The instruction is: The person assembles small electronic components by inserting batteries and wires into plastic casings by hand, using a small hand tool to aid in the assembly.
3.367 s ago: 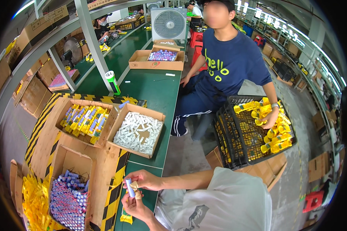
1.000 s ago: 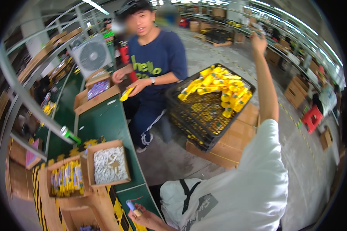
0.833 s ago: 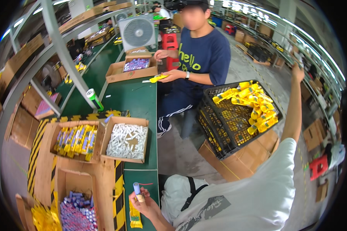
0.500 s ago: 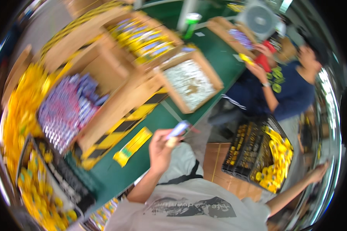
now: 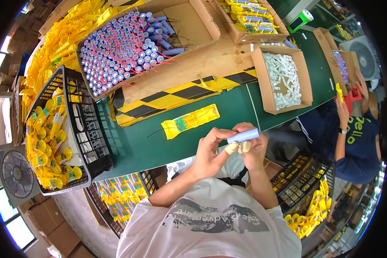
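Note:
A lavender cylindrical battery cell (image 5: 245,136) lies nearly level between my two hands, in front of my chest. My left hand (image 5: 211,150) pinches its left end, and my right hand (image 5: 256,150) has its fingers closed round the right end. Pale finger cots cover some of the fingertips below the cell. Just beyond my left hand, a yellow plastic holder (image 5: 204,116) rests on the green table (image 5: 146,148). It carries a small green circuit board (image 5: 180,124) and dark wires at its left end.
Behind a striped barrier (image 5: 159,103) stands a cardboard box (image 5: 202,26) of cells with red wires. To its right is a box (image 5: 268,105) of small white pieces. Black crates (image 5: 101,146) of yellow parts flank me. A co-worker (image 5: 357,146) sits at right.
My right hand has come in from far out on the right and now grips the cell together with my left hand. The view has turned, shifting the table and boxes.

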A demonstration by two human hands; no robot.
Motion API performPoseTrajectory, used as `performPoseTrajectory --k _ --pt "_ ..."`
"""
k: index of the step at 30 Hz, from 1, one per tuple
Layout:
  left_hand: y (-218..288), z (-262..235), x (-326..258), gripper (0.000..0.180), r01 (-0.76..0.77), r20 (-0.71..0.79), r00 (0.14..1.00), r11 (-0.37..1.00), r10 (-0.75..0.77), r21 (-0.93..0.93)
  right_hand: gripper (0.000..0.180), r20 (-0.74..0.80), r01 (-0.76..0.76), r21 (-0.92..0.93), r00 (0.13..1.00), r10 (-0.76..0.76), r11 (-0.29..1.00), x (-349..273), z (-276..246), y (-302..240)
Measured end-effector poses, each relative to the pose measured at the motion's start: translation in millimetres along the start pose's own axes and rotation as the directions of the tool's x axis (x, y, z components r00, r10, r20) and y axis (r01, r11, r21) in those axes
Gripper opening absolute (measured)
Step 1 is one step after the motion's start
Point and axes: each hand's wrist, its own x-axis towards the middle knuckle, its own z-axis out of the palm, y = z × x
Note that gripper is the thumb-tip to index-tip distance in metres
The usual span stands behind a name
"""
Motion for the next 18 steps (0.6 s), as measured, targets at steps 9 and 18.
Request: performPoseTrajectory --k 9,18 --pt "38 -29 24 0.034 -0.158 0.067 0.956 0.310 0.284 0.938 0.046 -0.245 0.301 0.334 0.943 -0.226 0.893 25 -57 -13" --pt "18 -49 36 0.024 -0.021 0.021 1.000 0.047 0.014 0.999 0.039 0.041 0.116 0.061 0.992 -0.119 0.991 45 -43 -14"
